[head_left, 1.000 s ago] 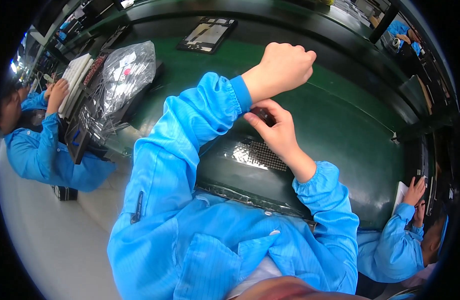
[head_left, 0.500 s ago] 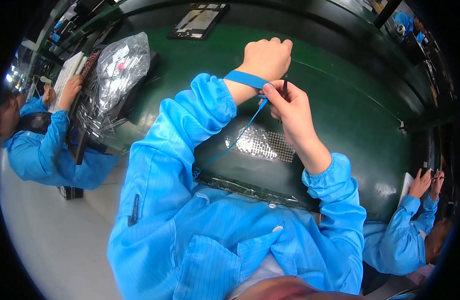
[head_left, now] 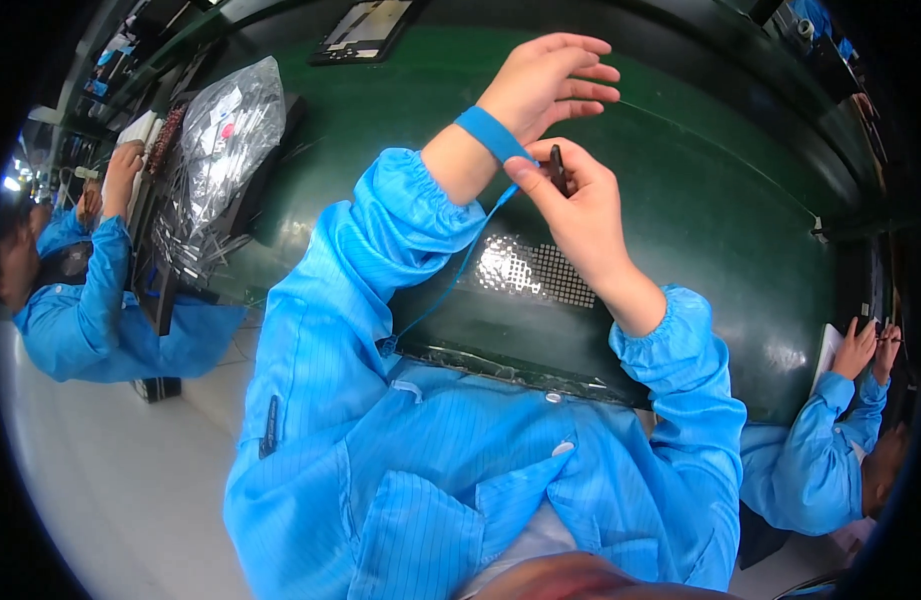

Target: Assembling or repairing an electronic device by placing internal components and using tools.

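Observation:
A blue anti-static wrist strap (head_left: 493,133) circles my left wrist. My left hand (head_left: 548,85) is raised over the green table, fingers stretched out and apart, holding nothing. My right hand (head_left: 588,205) pinches the strap between thumb and fingers at its cord end. A slim black tool (head_left: 557,170) is also tucked in the fingers of that hand; its lower part is hidden. From the strap a thin blue cord (head_left: 458,275) runs down to the table's near edge. On the table beneath lies a sheet of small square pieces (head_left: 535,270), partly shiny.
A dark flat frame-like device (head_left: 364,30) lies at the far edge of the green mat (head_left: 700,240). To the left, a clear plastic bag (head_left: 230,130) rests over a heap of thin metal strips (head_left: 190,235). People in blue work at left (head_left: 80,310) and right (head_left: 810,470).
My left hand has turned and its curled fingers have opened out, moving slightly farther away. The right hand keeps its pinch on the strap, and the black tool now points more upward.

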Motion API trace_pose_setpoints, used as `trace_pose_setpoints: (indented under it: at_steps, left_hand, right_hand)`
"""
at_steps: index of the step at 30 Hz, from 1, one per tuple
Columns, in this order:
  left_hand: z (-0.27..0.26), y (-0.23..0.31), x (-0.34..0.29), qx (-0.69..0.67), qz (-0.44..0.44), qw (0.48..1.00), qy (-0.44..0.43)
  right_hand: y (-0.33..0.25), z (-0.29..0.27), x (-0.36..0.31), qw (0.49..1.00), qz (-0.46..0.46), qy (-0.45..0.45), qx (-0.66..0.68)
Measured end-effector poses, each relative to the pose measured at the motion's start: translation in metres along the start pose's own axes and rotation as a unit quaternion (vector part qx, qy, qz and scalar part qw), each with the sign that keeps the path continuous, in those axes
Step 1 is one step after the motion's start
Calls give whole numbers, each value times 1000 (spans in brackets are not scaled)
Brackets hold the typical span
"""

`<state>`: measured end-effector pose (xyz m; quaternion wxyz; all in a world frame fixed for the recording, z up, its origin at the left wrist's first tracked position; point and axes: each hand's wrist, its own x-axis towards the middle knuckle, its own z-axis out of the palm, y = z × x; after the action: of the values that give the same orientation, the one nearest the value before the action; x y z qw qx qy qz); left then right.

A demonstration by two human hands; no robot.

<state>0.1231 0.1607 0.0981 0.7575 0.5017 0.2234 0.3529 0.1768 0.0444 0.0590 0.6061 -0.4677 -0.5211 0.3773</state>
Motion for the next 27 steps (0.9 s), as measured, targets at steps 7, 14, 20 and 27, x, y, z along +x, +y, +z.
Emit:
trace_pose_setpoints:
  at_steps: [7,14,20,27]
  left_hand:
    - [-8,-7,8,132,189,971,55]
    - [-4,3,-12,82,140,986,26]
    - [-31,32,-70,363,107,910,-166]
    - [-56,-11,-150,684,209,636,-291]
  right_hand:
    - [-3,2,-10,998,7,-38,48]
    - [5,6,-12,995,24,-47,82]
    - [4,-58,-12,998,24,-43,-36]
    - [14,-127,-43,977,-4,33,-209]
